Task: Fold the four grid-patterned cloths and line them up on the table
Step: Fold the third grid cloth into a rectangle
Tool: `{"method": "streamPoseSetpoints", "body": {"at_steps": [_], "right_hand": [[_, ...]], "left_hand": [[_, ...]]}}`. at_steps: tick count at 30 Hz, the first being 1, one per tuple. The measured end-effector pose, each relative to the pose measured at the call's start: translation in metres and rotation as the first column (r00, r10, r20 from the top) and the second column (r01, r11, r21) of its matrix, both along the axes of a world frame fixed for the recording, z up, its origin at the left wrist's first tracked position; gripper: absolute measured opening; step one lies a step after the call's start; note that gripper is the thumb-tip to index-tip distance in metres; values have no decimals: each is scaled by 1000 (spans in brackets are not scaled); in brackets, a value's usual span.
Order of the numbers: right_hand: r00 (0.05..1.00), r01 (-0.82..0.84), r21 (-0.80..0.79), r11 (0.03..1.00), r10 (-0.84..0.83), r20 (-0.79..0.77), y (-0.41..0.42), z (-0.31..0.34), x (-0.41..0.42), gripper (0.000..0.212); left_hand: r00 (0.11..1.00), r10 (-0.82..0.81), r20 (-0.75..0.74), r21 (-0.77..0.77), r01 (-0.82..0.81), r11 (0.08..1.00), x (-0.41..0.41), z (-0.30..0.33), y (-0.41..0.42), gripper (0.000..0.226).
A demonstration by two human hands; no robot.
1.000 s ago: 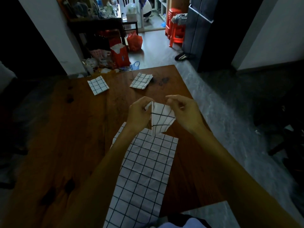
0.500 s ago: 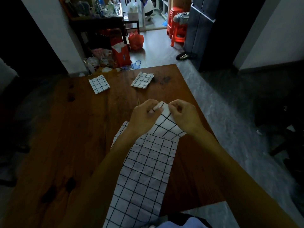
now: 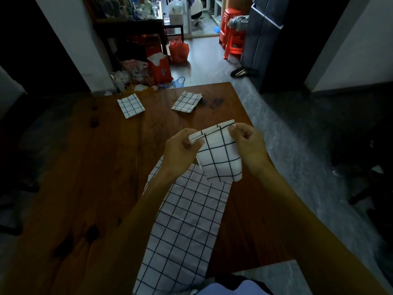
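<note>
Wooden table (image 3: 85, 188) | 4 cloths: 2 folded, 1 flat | held cloth (image 3: 219, 154) pinched by left hand (image 3: 180, 147), right hand (image 3: 248, 141)

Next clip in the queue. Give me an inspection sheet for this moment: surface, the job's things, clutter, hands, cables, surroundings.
Surface: wooden table, dark knots and stains.
Job's things: two folded cloths at the far edge, left one, right one, apart from each other; a third cloth held above the table, partly folded; a long unfolded cloth lying flat, running off the near edge.
Clutter: nothing seen on the table besides the cloths.
Hands: left hand and right hand each pinch a top corner of the third cloth.
Cables: nothing seen.
Surroundings: dim room; red bags, red stools, dark cabinet beyond the table.
</note>
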State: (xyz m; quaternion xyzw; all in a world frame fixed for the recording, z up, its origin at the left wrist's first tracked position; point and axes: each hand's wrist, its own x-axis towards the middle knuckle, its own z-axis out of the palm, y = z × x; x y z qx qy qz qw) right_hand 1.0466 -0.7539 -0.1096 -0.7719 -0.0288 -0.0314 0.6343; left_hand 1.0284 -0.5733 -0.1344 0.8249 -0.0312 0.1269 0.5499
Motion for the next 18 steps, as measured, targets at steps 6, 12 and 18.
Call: {"method": "streamPoseSetpoints", "body": {"at_steps": [6, 12, 18], "right_hand": [[998, -26, 15, 1000, 25, 60, 2, -4, -4, 36], [999, -1, 43, 999, -1, 48, 2, -10, -2, 34], [998, 1, 38, 999, -3, 57, 3, -11, -3, 37]], "left_hand": [[998, 57, -30, -77, -59, 995, -1, -3, -2, 20], [997, 81, -8, -55, -81, 995, -4, 2, -4, 21], [996, 88, 2, -54, -88, 995, -4, 1, -5, 36]]}}
